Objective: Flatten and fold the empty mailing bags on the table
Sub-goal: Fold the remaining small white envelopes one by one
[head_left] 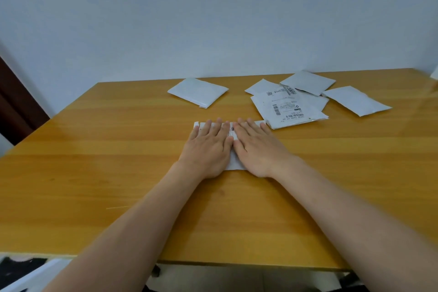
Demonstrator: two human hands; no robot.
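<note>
Approx. 7 mailing bags [198,91], 2 hands [208,147]

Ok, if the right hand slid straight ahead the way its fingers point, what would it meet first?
Probably the labelled mailing bag at the near edge of the pile. The right hand lies flat on the bag being pressed, fingers aimed up and slightly left, so it might only clip that bag's near-left corner; depth is unclear.

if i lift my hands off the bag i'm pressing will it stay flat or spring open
Probably it springs up a little: the bag looks like thin plastic film, and both the left hand and right hand lie flat on it. Likely light and floppy if lifted. It may slide easily, since the table looks smooth and glossy.
</note>
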